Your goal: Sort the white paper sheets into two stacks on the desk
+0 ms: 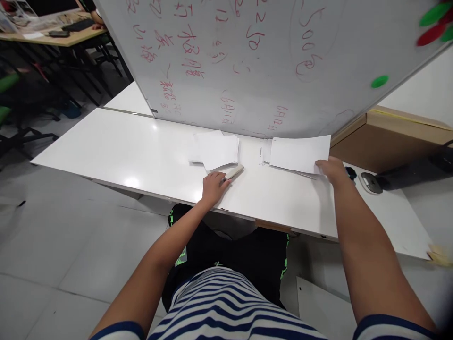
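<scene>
My left hand (213,187) rests near the front edge of the white desk, its fingers closed on the near end of a slim cream-coloured stapler (235,171). Just beyond that hand lies a loose stack of white paper sheets (219,150), its edges uneven. My right hand (331,168) pinches the right edge of a white sheet of paper (300,153), with the thumb on top. That sheet lies over other papers, whose printed left edges (266,154) stick out beneath it. The fingers under the sheet are hidden.
A whiteboard (226,56) with red writing and magnets stands along the desk's back. Right of my right hand are a computer mouse (371,182), a small dark object (350,173) and a cardboard box (389,137). Another person's hand (97,26) shows at a table far left.
</scene>
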`<state>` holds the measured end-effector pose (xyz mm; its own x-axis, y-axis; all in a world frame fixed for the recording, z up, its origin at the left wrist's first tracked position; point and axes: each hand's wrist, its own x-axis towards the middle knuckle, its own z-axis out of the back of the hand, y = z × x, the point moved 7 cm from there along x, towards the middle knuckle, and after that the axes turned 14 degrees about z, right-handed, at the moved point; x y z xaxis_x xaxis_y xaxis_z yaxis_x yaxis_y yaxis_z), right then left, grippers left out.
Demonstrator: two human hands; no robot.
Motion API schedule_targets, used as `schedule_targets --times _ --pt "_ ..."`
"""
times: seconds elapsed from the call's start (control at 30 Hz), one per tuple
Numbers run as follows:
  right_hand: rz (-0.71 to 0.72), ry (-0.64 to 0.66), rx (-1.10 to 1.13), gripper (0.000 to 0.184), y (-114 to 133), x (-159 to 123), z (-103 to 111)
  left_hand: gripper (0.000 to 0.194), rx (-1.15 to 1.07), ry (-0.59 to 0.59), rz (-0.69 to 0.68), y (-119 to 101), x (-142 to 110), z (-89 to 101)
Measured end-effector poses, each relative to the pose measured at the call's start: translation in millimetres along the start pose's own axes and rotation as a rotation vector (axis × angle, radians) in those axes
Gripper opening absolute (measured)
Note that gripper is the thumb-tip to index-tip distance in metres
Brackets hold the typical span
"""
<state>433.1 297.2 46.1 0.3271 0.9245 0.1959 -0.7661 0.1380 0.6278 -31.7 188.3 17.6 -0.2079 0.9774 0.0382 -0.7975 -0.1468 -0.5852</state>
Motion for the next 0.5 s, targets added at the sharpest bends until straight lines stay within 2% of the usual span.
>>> schedule_targets --times 0.1,0.17,0.2,0.23,0.37,0.5 --pt "0.015 -0.132 -0.18 0.064 18 -12 -8 0.027 -0.045 0.001 -0.019 -1 -1 2.0" --pt "0.173 -0.236 -0.253 0.071 50 -30 -20 0.028 -0.071 0.015 -0.023 -1 -2 2.1" --pt "0.28 -0.22 -0.248 0.068 69 -40 -33 0.028 -0.08 0.022 -0.023 -1 -2 1.9" --pt "0.377 -0.168 -0.233 0.066 89 -50 -49 0.028 -0.087 0.028 -0.023 -1 -3 1.5" --pt "0.686 0.031 -0.133 0.039 177 -98 -105 0.027 -0.072 0.024 -0.039 -2 -5 0.8" --pt "0.949 0.313 -0.025 0.039 266 -148 -148 0.028 -0.015 0.026 -0.087 -5 -8 0.9"
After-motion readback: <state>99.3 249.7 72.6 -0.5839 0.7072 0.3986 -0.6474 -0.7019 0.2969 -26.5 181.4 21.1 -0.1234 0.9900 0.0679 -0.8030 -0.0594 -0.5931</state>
